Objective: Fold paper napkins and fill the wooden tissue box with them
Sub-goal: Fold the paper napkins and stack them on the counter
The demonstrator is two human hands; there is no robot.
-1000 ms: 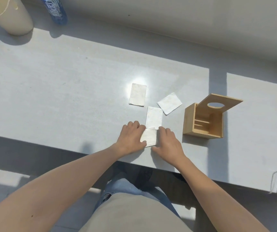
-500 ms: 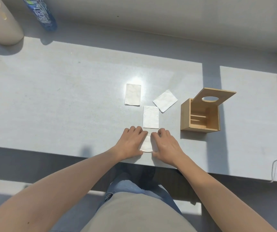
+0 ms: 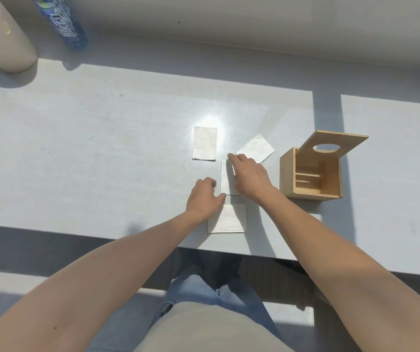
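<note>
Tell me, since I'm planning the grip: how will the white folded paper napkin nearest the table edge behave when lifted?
The white folded paper napkin nearest the table edge is probably light and floppy: it lies thin and flat. It would likely sag if pinched by one corner, and could slide on the smooth grey table when pushed.

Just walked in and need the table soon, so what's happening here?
A person is folding paper napkins for the wooden tissue box, which stands open and looks empty. The right hand lies on the middle napkin; the left hand rests beside it. Three others lie loose on the table.
</note>
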